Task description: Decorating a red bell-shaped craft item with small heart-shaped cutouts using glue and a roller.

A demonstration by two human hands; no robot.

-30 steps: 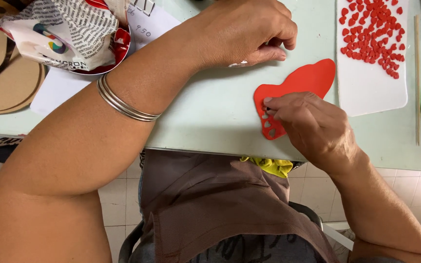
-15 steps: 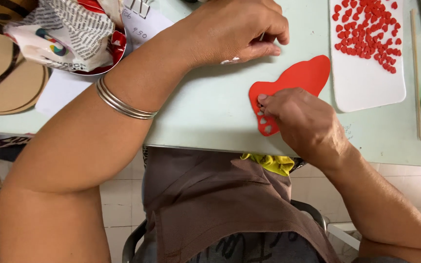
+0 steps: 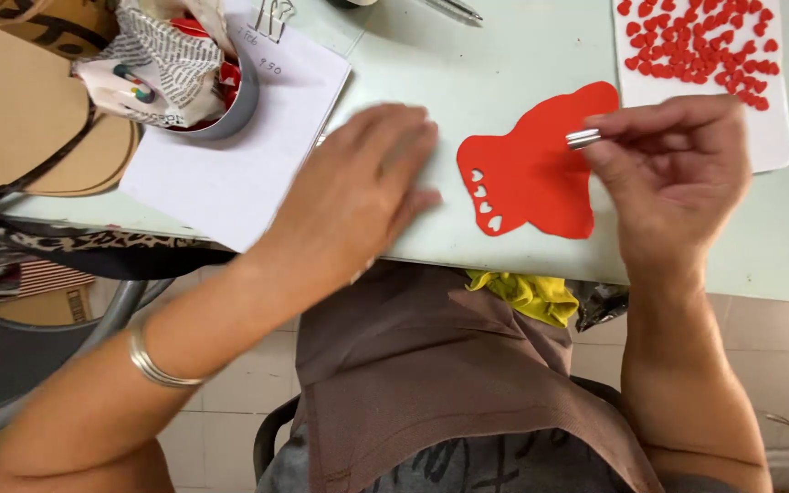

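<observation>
Fingers of the right hand pinched a small metal punch just above the red sheet's upper right edge. That sheet lay flat between both hands, its row of heart holes nearer the left hand, whose fingers rested together on the table

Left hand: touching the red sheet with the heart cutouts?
Apart. The head view shows the left hand flat on the table, with a strip of bare tabletop between its fingertips and the red sheet.

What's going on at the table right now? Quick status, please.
Right hand pinches a small metal punch above the red sheet. Left hand flat on the table, empty. Nothing between them.
</observation>
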